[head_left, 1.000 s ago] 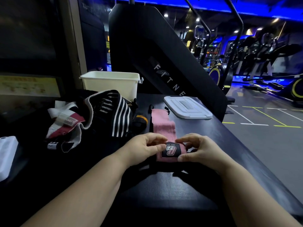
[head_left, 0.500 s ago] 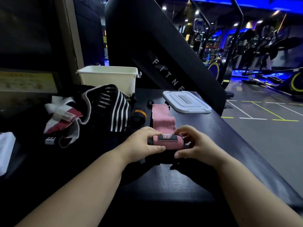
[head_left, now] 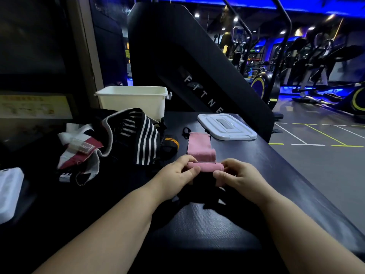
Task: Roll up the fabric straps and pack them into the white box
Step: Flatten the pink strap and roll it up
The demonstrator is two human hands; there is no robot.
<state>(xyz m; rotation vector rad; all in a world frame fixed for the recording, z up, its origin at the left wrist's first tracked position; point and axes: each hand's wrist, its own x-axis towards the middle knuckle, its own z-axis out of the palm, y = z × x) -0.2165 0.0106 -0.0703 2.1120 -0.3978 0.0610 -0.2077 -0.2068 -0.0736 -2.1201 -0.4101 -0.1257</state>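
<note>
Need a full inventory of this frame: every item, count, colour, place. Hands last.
pink strap: 1, pink, table centre, near end rolled, far end flat
striped strap: 1, black with white stripes, left of pink strap
red-and-white strap: 1, red and white, left of striped strap
black strap: 1, black with orange band, between striped and pink straps
white box: 1, white, open, table's far left
lid: 1, white, flat on table right of box
white object: 1, white, left edge, unidentified
table: 1, black
machine panel: 1, black, behind table
left hand: 1, pinches roll's left end
right hand: 1, pinches roll's right end
</note>
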